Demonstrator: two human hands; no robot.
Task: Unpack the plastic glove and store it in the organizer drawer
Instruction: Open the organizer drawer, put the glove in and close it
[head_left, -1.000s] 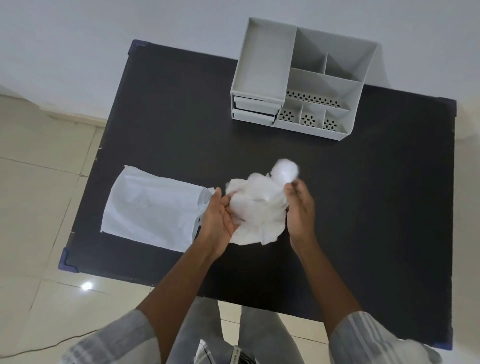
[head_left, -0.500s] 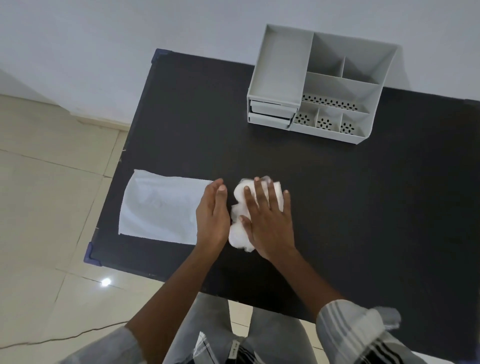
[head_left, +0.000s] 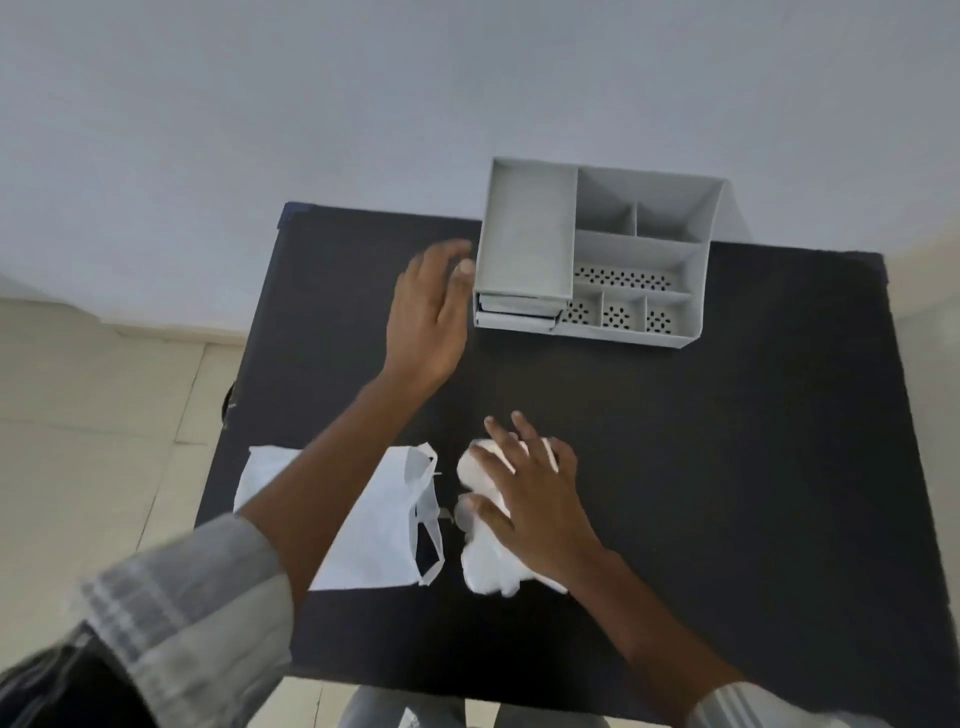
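The crumpled white plastic glove (head_left: 485, 564) lies on the black table, pressed flat under my right hand (head_left: 530, 493), whose fingers are spread over it. My left hand (head_left: 428, 317) is stretched out, fingers apart and empty, right beside the left wall of the grey organizer (head_left: 524, 244). Two shut drawers (head_left: 517, 314) sit stacked at the organizer's front left. The empty white packaging bag (head_left: 374, 525) lies flat to the left of the glove, partly under my left forearm.
The black table (head_left: 727, 467) stands against a pale wall, with the organizer at its far edge. Tiled floor shows beyond the table's left and near edges. The organizer's open compartments on the right have perforated bottoms.
My left hand has left the glove and moved forward to the organizer's left side. My right hand stays pressed on the glove. The camera has moved closer and tilted.
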